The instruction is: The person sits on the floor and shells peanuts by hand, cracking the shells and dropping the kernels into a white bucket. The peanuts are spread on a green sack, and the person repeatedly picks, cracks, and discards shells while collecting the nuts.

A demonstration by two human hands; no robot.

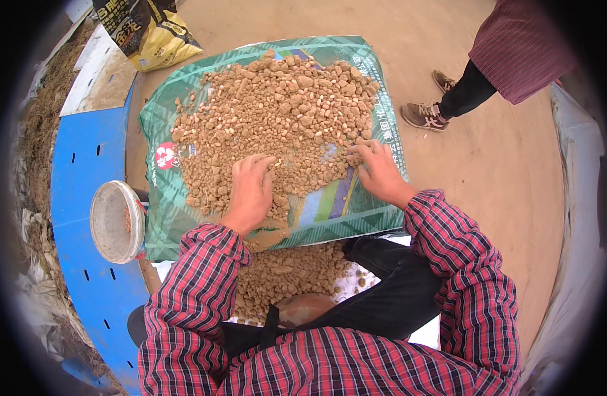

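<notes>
A heap of brown soil clods mixed with small pale pinkish kernels, perhaps peanuts, lies spread over a green woven plastic sack. My left hand rests at the near left part of the heap, its fingers curled on the clods; whether anything is between them is hidden. At the heap's near right edge is my right hand, with thumb and fingers touching a soil clod. The sack's striped print shows between the two hands.
A whitish bucket with some kernels inside lies tipped at the left, by a blue board. More clods lie below the sack. A black-and-yellow bag stands far left. Another person stands at the right.
</notes>
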